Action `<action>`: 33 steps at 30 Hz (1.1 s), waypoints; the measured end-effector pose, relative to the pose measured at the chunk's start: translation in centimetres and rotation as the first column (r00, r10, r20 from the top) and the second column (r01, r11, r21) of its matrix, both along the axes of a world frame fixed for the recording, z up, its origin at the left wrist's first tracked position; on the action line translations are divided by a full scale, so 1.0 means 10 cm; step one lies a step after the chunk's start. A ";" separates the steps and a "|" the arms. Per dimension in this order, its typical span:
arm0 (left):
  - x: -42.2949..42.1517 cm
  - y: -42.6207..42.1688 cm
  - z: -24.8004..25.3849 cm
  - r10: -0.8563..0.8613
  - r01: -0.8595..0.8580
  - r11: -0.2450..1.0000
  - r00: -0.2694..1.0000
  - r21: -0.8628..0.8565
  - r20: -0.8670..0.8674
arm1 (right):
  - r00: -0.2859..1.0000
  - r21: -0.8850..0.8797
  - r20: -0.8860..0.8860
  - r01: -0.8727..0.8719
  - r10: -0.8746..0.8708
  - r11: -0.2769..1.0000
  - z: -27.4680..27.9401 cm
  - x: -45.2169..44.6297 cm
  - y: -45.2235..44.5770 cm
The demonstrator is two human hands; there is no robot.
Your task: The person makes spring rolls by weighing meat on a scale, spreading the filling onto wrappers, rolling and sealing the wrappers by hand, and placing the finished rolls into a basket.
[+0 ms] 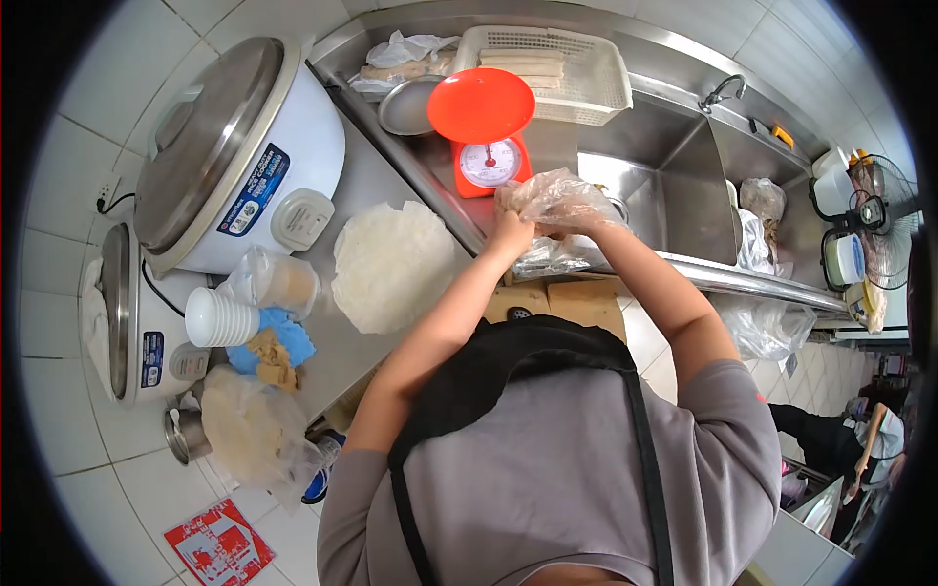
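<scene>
Our left hand point(512, 233) and right hand point(583, 225) touch a plastic bag point(559, 195), likely light, soft and slippery, best pinched by its edge, though hidden fingers leave us unable to tell their grip.

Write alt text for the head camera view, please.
A person's left hand grips a clear plastic bag that partly hides the right hand, near a red scale and metal sink. A pale, roughly round sheet lies on the counter near a rice cooker.

orange-red scale point(482, 115), white dial point(490, 166); translucent bag point(562, 198); cream latticed basket point(598, 78); grey shirt point(547, 449), black apron point(508, 347); white cups point(223, 317); red-and-white sheet point(221, 545)
</scene>
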State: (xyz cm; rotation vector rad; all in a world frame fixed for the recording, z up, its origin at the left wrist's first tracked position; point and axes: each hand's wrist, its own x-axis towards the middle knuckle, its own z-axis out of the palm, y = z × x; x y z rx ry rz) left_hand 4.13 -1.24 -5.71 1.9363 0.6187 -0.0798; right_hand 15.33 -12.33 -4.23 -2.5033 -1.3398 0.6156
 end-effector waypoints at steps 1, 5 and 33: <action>0.03 0.00 -0.04 -0.008 0.008 1.000 1.000 0.022 0.011 | 0.998 0.017 0.052 -0.043 0.042 0.999 0.02 -0.03 -0.03; 0.14 0.01 -0.32 -0.021 0.019 1.000 0.994 0.019 0.107 | 0.988 0.092 0.082 -0.138 0.130 0.986 0.13 -0.07 -0.19; 0.06 0.33 0.75 -0.040 -0.017 0.650 0.998 -0.760 -0.056 | 0.801 0.145 -0.522 -0.257 0.294 0.956 1.66 0.05 -0.03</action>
